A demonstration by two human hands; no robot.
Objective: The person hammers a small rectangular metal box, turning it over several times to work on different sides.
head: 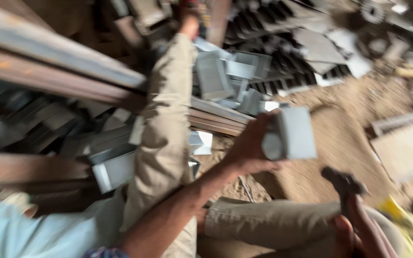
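Observation:
The picture is motion-blurred. My left hand is raised over the sandy ground and grips a short grey folded sheet-metal piece by its left end. My right hand sits at the bottom right, closed around the handle of a hammer whose dark head points up, just below and to the right of the metal piece. My left leg in khaki trousers stretches forward between the hands and the metal pile.
A heap of similar grey metal pieces lies ahead beside my leg. Long rusty bars run across the left. Dark slotted plates and a gear lie at the top right. A yellow object is near my right knee.

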